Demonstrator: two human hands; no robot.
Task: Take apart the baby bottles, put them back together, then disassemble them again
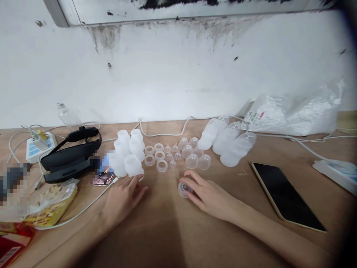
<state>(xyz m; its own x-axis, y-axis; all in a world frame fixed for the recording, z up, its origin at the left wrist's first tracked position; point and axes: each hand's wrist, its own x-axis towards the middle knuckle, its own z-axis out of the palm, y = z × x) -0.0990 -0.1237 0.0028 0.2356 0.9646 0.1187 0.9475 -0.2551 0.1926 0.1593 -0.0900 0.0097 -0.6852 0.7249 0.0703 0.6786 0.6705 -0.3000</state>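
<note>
My right hand (199,189) has its fingers around a small clear ring with a nipple in it (184,189), which rests on the table. My left hand (126,191) is beside the front frosted bottle (133,163), its fingertips at the bottle's lower edge. More frosted bottles (122,149) stand behind it. Between the hands, farther back, lie several clear rings (159,155), small clear nipples (172,164) and clear domed caps (192,161). To their right, frosted, rounded pieces (230,154) lie in stacked rows.
A black tablet (287,195) lies at the right, near a white power strip (338,172). Plastic bags (295,111) rest against the wall. At the left are a black headset (71,152), a phone (104,179), a yellow packet (60,203), a clear bottle (67,115) and cables.
</note>
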